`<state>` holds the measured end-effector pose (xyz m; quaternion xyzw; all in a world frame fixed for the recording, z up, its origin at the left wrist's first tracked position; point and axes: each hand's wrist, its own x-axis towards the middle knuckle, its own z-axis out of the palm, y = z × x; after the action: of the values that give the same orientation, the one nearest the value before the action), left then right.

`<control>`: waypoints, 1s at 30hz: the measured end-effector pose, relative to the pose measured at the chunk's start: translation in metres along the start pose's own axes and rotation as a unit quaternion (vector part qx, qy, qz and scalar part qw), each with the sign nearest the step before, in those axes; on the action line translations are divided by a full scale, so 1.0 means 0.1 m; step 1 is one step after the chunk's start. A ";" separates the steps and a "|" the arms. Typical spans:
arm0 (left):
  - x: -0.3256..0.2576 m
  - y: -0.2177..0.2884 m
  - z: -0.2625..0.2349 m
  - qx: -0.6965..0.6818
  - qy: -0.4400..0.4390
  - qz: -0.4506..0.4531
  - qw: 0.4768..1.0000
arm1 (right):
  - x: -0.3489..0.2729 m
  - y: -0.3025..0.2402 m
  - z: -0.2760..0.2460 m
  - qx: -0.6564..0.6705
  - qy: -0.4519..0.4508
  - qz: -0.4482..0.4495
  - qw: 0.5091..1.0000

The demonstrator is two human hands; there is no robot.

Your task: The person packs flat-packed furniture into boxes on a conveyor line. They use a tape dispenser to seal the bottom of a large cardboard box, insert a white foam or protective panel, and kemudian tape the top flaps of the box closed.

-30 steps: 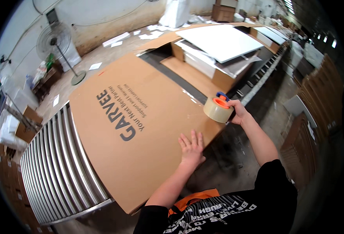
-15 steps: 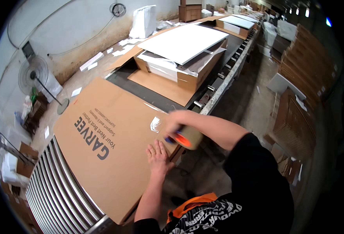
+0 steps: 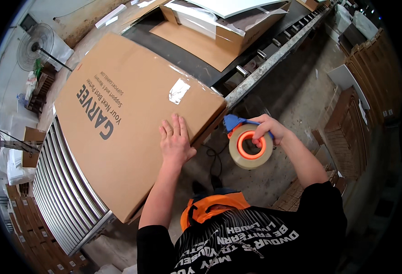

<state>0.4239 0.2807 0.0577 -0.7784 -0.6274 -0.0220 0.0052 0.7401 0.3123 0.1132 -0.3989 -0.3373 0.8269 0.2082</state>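
Flat and slightly spread, the fingers of the left hand (image 3: 176, 139) press palm-down on the top of a large brown cardboard box (image 3: 128, 118), close to the box's near corner and gripping nothing. Just off that corner, at about three o'clock from the left hand, the right hand (image 3: 268, 130) is closed around a tape dispenser (image 3: 249, 144), its fingers curled through the orange core of a pale roll of packing tape, with the blue handle of the tool pointing back toward the box's edge; dispenser and box look very near each other, though whether they touch cannot be told. A strip of clear tape (image 3: 179, 90) glints on the box top at twelve o'clock from the left hand, and dark lettering runs along the lid toward nine o'clock. The box lies on a roller conveyor (image 3: 62, 192), whose metal rollers show at seven o'clock. Farther up the line, at one o'clock, an open carton (image 3: 219, 34) holding white panels sits on a dark belt. A pedestal fan (image 3: 39, 43) stands at ten o'clock, stacks of flattened cardboard (image 3: 370, 77) line the floor at three o'clock, and the person's black printed shirt fills the lower edge of the view.
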 end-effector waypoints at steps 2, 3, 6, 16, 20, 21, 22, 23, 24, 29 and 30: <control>0.01 0.01 -0.02 -0.010 -0.003 -0.003 1.000 | -0.03 -0.02 -0.06 0.082 -0.048 -0.010 0.995; 0.01 0.02 -0.03 -0.013 -0.002 0.000 1.000 | -0.03 -0.04 -0.03 0.078 -0.047 -0.007 0.996; 0.04 0.04 0.01 -0.026 0.006 0.003 1.000 | 0.02 -0.20 0.11 0.097 -0.011 -0.046 0.994; -0.02 0.11 -0.07 -0.114 0.008 0.005 0.993 | 0.86 -1.57 1.66 -0.545 0.108 -0.227 0.800; -0.03 0.09 -0.03 -0.085 0.041 -0.010 0.995 | 1.41 -1.55 2.06 -0.732 0.163 -0.207 0.628; -0.04 0.09 -0.02 -0.092 0.042 -0.011 0.995 | 1.48 -1.55 2.15 -0.775 0.162 -0.092 0.603; -0.03 0.10 -0.02 -0.098 0.040 -0.008 0.994 | 1.57 -1.48 2.04 -0.792 0.106 0.055 0.598; -0.02 0.13 -0.03 -0.104 0.038 -0.002 0.994 | 1.64 -1.32 1.73 -0.807 0.052 0.135 0.572; -0.03 0.09 -0.01 -0.102 0.033 0.000 0.994 | 1.59 -1.33 1.56 -0.773 0.050 0.152 0.614; -0.02 0.12 -0.06 -0.107 0.013 0.003 0.994 | 0.51 -1.00 0.86 -0.739 0.068 0.206 0.638; -0.02 0.12 -0.07 -0.102 0.005 0.006 0.995 | 0.36 -0.92 0.71 -0.676 0.069 0.198 0.707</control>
<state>0.4350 0.2761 0.0653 -0.7785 -0.6171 -0.0897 -0.0710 0.6685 0.3694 0.1935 -0.5466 -0.7038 0.3701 -0.2624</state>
